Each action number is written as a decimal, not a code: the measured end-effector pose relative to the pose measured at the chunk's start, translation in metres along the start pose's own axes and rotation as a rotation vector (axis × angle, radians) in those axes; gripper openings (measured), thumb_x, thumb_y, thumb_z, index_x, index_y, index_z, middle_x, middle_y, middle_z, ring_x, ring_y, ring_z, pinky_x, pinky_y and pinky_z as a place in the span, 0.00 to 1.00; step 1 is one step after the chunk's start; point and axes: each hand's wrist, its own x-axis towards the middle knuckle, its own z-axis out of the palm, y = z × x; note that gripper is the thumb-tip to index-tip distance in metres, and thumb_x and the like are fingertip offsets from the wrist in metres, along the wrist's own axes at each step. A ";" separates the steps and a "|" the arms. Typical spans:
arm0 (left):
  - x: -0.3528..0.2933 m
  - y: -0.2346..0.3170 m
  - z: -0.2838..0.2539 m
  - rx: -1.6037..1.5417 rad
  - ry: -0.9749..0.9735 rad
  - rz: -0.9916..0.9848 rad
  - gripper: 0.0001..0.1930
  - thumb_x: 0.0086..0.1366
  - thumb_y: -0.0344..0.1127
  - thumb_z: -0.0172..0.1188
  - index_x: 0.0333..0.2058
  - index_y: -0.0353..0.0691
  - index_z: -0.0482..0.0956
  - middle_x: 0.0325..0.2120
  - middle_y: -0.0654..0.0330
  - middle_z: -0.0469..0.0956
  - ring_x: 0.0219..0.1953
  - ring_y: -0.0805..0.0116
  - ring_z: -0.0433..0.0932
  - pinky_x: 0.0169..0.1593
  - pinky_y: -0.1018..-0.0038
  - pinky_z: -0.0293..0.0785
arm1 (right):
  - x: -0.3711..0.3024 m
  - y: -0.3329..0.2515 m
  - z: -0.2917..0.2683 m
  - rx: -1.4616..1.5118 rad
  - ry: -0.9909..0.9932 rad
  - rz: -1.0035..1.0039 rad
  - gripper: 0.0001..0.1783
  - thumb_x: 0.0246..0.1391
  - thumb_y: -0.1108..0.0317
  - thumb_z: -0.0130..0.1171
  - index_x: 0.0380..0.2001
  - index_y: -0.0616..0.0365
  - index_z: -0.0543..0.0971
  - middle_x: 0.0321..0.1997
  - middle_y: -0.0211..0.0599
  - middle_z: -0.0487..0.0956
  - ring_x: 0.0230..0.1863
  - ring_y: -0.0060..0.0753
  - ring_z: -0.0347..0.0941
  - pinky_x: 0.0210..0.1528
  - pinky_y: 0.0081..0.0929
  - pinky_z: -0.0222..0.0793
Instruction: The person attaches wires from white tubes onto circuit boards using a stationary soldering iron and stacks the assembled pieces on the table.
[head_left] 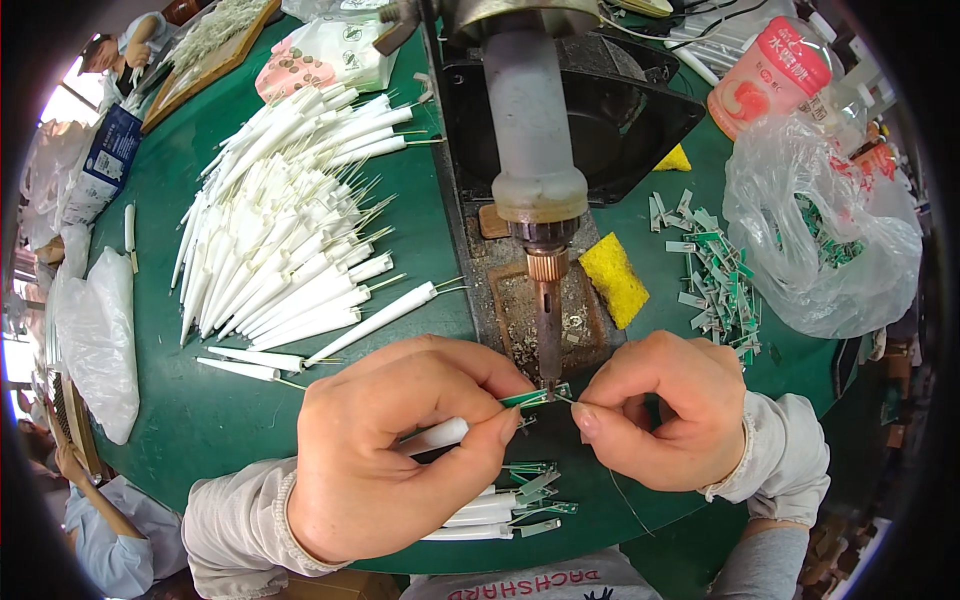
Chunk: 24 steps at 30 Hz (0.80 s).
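The green table (165, 415) bears white tubes (265, 235). Left fingers (487, 437) pinch a green board (527, 397); right fingers (612, 428) grip thin wire (629, 497).

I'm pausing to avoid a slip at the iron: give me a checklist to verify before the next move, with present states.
1. Left hand grips the small green board: ok, with a white tube in the same hand.
2. Right hand pinches the thin wire: ok, end toward the board.
3. Soldering iron tip at the board: ok; actual contact, cannot tell.
4. Tip hot: cannot tell.
5. Hands clear of the tip: ok, no touch seen, but both are close.
6. Yellow sponge beside the iron: ok.
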 end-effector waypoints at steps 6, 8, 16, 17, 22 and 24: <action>0.000 -0.001 -0.001 0.118 -0.013 0.131 0.06 0.54 0.15 0.62 0.27 0.29 0.75 0.36 0.47 0.78 0.36 0.67 0.78 0.40 0.75 0.74 | -0.001 0.003 0.003 0.017 0.030 -0.013 0.07 0.46 0.77 0.65 0.24 0.58 0.75 0.15 0.27 0.71 0.13 0.20 0.67 0.15 0.20 0.59; -0.001 -0.002 -0.002 0.106 -0.011 0.103 0.05 0.54 0.15 0.62 0.27 0.29 0.75 0.36 0.47 0.77 0.36 0.68 0.78 0.40 0.75 0.75 | -0.001 0.005 0.004 0.041 0.033 -0.007 0.07 0.46 0.77 0.65 0.24 0.58 0.76 0.15 0.26 0.72 0.13 0.18 0.66 0.15 0.20 0.58; 0.001 -0.001 0.005 -0.352 0.078 -0.178 0.05 0.56 0.15 0.59 0.27 0.29 0.74 0.36 0.48 0.76 0.34 0.70 0.79 0.39 0.77 0.78 | -0.001 0.009 0.006 0.044 0.043 -0.018 0.05 0.47 0.78 0.64 0.27 0.59 0.77 0.18 0.25 0.75 0.12 0.12 0.64 0.13 0.15 0.55; 0.001 -0.001 0.004 -0.356 0.077 -0.190 0.05 0.56 0.15 0.59 0.27 0.29 0.73 0.36 0.48 0.76 0.33 0.70 0.80 0.39 0.77 0.78 | -0.001 0.010 0.007 0.043 0.046 -0.035 0.06 0.47 0.78 0.64 0.28 0.59 0.77 0.18 0.24 0.75 0.12 0.11 0.64 0.13 0.15 0.55; 0.002 0.000 0.004 -0.417 0.101 -0.196 0.05 0.57 0.15 0.59 0.27 0.29 0.73 0.35 0.49 0.76 0.33 0.70 0.80 0.39 0.77 0.78 | -0.003 0.011 0.010 0.076 0.065 0.002 0.06 0.48 0.77 0.64 0.28 0.59 0.77 0.18 0.25 0.75 0.12 0.11 0.65 0.13 0.15 0.55; 0.002 0.005 0.001 -0.431 0.079 -0.261 0.05 0.57 0.15 0.58 0.28 0.29 0.73 0.35 0.49 0.76 0.33 0.69 0.80 0.39 0.77 0.78 | -0.006 0.010 0.010 0.095 0.065 0.022 0.06 0.48 0.78 0.64 0.29 0.59 0.76 0.18 0.25 0.75 0.12 0.11 0.65 0.14 0.14 0.56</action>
